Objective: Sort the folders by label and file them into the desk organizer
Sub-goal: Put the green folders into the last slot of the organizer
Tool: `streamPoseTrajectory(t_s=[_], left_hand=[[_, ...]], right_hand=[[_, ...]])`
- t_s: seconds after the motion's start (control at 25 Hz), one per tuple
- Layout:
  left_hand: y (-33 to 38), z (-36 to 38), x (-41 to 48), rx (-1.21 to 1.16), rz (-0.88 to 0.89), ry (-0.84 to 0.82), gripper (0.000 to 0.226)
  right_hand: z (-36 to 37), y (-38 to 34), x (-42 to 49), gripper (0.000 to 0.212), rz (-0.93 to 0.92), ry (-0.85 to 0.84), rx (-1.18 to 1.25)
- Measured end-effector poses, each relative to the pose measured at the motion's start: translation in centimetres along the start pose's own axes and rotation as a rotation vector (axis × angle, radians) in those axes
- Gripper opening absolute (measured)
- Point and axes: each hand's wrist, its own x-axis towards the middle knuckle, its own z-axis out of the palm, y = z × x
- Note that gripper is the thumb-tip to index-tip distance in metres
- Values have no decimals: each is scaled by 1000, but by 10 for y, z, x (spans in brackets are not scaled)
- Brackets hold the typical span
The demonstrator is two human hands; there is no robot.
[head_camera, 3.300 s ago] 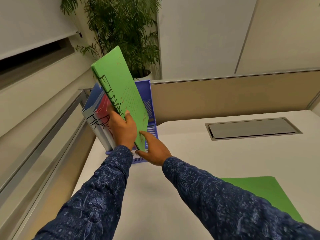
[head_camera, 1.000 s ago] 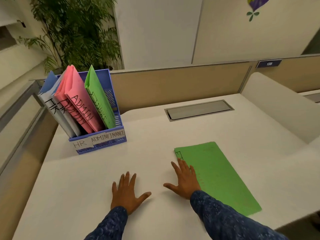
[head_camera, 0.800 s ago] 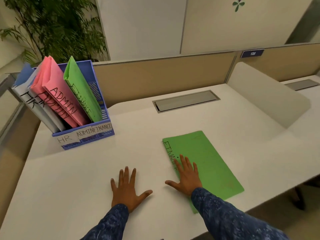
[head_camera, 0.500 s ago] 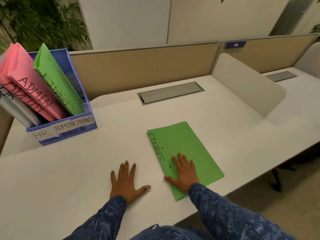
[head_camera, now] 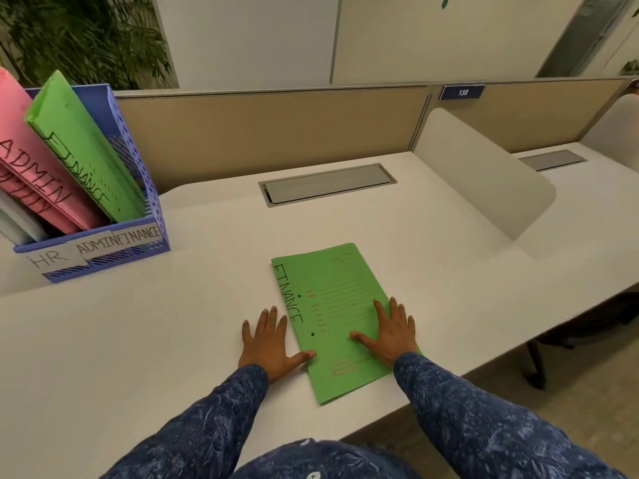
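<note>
A green folder marked FINANCE lies flat on the white desk near its front edge. My right hand rests flat on the folder's right half, fingers spread. My left hand lies flat on the desk just left of the folder, its thumb touching the folder's left edge. At the far left stands a blue desk organizer labelled HR, ADMIN and FINANCE. It holds pink ADMIN folders and a second green FINANCE folder, all leaning left.
A grey cable hatch is set into the desk behind the folder. A tan partition runs along the back. A white curved divider stands at the right. A plant is behind the organizer.
My right hand slid further right across the green folder. My left hand moved right until its thumb met the folder's edge. The view shifted right.
</note>
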Motion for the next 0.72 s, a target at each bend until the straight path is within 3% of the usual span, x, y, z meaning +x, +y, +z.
streamPoseTrajectory(t_s=[0.24,0.36,0.44,0.52,0.6,0.72], left_hand=[[22,-1,12,-211,-52,26,103],[37,-7,16,-380,-141,196,74],[46,-15,20,-696,-222,266,53],[53,-26,23,-1059,-253,201,40],[56,-36,25,-1226,-265,138,43],[56,-47,25,-1281,-219,141,58]], right_hand=[[4,10,5,108,4,-51,-19],[6,13,6,108,-4,-41,8],[5,16,6,108,-9,-35,34],[4,18,6,108,-14,-32,56],[3,18,6,107,-23,-37,70],[-7,17,7,102,-18,5,131]])
